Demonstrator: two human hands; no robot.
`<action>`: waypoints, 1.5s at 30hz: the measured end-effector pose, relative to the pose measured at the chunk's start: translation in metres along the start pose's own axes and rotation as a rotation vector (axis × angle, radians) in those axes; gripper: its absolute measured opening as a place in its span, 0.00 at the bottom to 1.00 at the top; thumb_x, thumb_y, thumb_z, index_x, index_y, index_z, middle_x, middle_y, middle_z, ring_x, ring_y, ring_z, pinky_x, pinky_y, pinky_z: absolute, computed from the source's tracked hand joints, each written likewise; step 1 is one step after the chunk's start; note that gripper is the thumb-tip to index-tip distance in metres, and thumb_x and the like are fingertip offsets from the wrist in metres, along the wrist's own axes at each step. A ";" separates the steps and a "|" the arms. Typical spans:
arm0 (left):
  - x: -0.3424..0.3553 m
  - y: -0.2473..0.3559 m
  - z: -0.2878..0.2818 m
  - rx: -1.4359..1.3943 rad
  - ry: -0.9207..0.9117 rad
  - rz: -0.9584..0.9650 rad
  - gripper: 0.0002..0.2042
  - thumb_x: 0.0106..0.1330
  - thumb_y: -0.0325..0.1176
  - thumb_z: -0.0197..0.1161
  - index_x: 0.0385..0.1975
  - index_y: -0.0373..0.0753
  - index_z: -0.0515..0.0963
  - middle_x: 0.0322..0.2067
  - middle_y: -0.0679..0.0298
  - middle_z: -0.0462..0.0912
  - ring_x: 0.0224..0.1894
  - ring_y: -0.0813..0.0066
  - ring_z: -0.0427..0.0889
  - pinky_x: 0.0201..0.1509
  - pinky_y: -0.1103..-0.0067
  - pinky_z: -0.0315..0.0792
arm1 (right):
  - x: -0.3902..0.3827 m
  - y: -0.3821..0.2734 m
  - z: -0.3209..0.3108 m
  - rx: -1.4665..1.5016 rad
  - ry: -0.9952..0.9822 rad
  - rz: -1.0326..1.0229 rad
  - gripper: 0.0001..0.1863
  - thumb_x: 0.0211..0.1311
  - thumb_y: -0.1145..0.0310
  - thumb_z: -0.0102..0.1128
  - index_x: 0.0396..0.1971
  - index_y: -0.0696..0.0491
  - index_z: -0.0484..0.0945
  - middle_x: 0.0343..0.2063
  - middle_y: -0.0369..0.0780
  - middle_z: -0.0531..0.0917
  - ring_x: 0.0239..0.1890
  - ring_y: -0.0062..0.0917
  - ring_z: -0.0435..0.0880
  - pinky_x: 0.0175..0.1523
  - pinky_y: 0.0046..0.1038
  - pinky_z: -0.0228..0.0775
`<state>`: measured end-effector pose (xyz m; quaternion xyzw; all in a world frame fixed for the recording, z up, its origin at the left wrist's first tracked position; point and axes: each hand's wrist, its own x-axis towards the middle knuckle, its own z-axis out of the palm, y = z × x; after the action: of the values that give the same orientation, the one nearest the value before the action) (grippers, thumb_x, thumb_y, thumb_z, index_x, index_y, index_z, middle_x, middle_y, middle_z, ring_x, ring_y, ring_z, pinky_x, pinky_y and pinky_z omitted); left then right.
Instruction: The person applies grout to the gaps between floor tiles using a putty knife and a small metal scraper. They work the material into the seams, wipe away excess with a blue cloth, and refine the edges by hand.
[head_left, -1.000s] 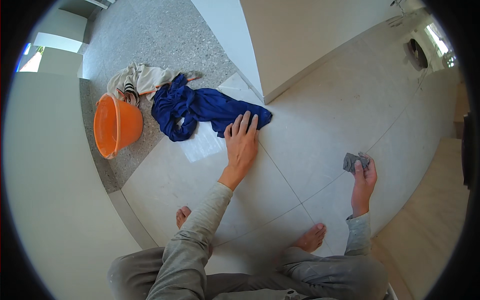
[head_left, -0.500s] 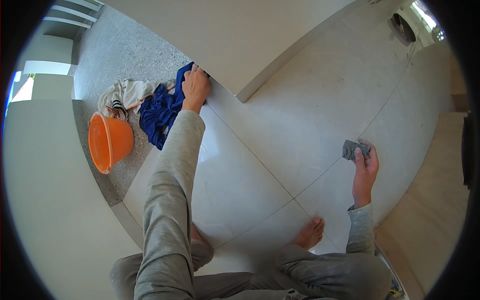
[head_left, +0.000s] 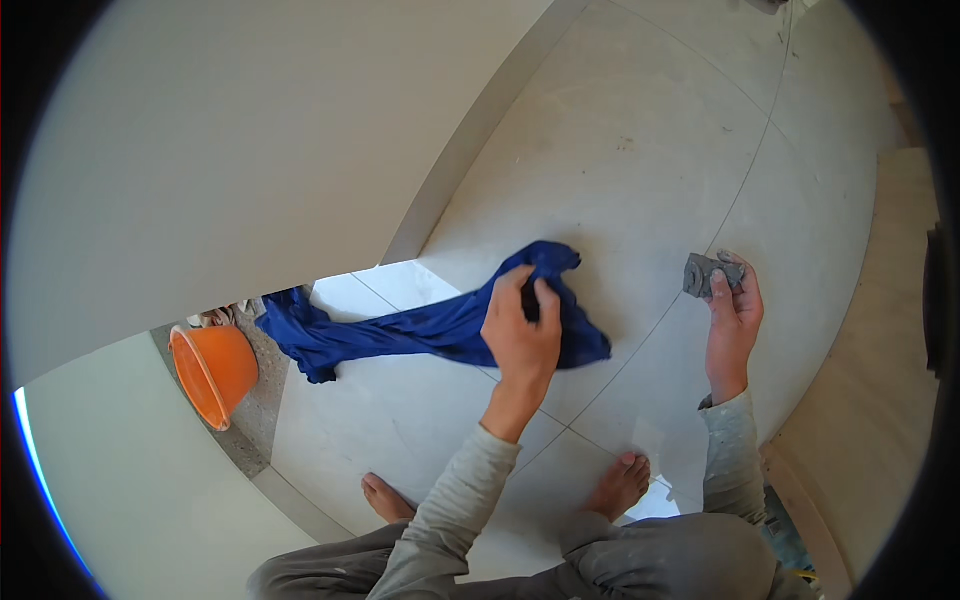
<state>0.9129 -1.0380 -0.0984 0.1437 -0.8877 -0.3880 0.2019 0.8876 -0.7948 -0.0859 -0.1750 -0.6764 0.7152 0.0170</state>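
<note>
A dark blue cloth (head_left: pixel 410 333), perhaps a garment, stretches across the pale tiles from the left towards the middle. At its near right end my left hand (head_left: pixel 525 335) is closed on the fabric, fingers curled, with loose folds spreading beyond them. My right hand (head_left: pixel 735 320), farther right above the floor, pinches a small grey clay-like lump (head_left: pixel 706 275) between thumb and fingers. What exactly this lump is made of I cannot tell.
An orange bucket (head_left: pixel 218 372) lies tipped at the left beside a whitish cloth (head_left: pixel 215 317), mostly hidden. A pale wall corner (head_left: pixel 400 245) juts in from the upper left. My bare feet (head_left: pixel 620 485) stand on the tiles. A wooden-toned panel (head_left: pixel 850 380) runs along the right.
My left hand has pulled the blue cloth from beside the bucket rightwards to the middle of the floor. The view has shifted. My right hand still holds the grey lump.
</note>
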 end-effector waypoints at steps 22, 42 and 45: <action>-0.032 -0.116 -0.108 0.979 -0.294 -0.427 0.33 0.76 0.46 0.50 0.71 0.24 0.57 0.70 0.40 0.65 0.68 0.44 0.69 0.71 0.61 0.63 | 0.041 -0.019 -0.022 0.251 0.160 0.094 0.13 0.73 0.70 0.59 0.53 0.58 0.76 0.42 0.35 0.83 0.44 0.17 0.81 0.51 0.25 0.76; 0.133 0.134 0.296 -0.062 -0.353 0.095 0.12 0.68 0.30 0.53 0.48 0.32 0.72 0.46 0.54 0.73 0.50 0.58 0.72 0.57 0.66 0.67 | 0.181 -0.052 -0.097 0.318 0.328 0.030 0.16 0.67 0.77 0.58 0.54 0.63 0.78 0.43 0.38 0.85 0.44 0.18 0.83 0.50 0.25 0.76; 0.118 0.124 0.309 0.229 -0.350 0.265 0.13 0.68 0.32 0.52 0.48 0.34 0.71 0.46 0.56 0.73 0.51 0.56 0.71 0.58 0.63 0.65 | 0.248 -0.041 -0.124 -0.002 0.381 -0.044 0.16 0.64 0.77 0.60 0.51 0.61 0.80 0.38 0.39 0.86 0.41 0.17 0.84 0.49 0.23 0.76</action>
<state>0.6517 -0.8105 -0.1675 -0.0216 -0.9584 -0.2739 0.0768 0.6803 -0.6071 -0.1050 -0.2923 -0.6655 0.6679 0.1599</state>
